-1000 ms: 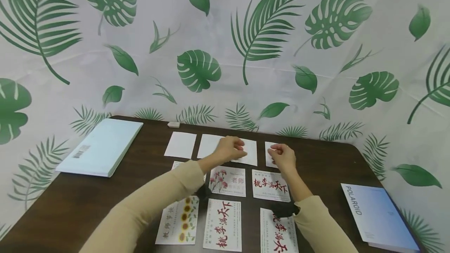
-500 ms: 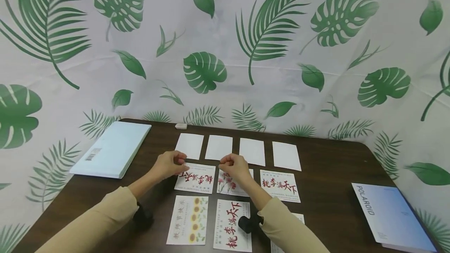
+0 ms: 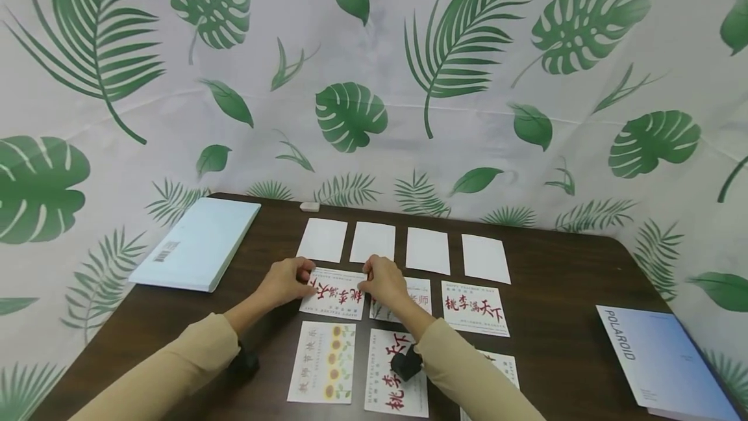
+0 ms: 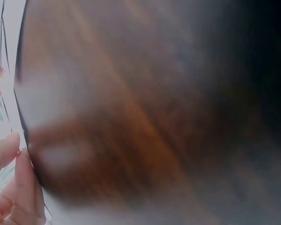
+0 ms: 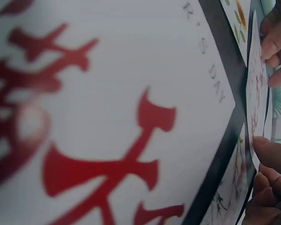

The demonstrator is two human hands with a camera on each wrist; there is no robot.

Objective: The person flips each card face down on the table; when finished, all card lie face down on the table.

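A white greeting card with red Chinese characters (image 3: 337, 308) lies between my two hands in the middle row. My left hand (image 3: 283, 283) pinches its left edge between thumb and fingers. At the opposite edge, my right hand (image 3: 387, 286) pinches the card, thumb on top in the right wrist view. The right hand partly covers the neighbouring flower card (image 3: 419, 290). Below lie a sunflower card (image 3: 321, 362) and another red-lettered card (image 3: 381, 349), the latter partly behind the right wrist's black camera (image 3: 407, 364).
Several blank white cards (image 3: 428, 251) form the back row on the dark wooden table (image 3: 549, 291). Another red-lettered card (image 3: 474, 307) lies right of the flower card. A pale blue box (image 3: 199, 239) is at left, a blue POLAROID booklet (image 3: 666, 359) at right, a small white block (image 3: 310, 206) behind.
Both hands came left and nearer from the blank back-row cards to the red-lettered card and now pinch its two edges. The head view has shifted slightly.
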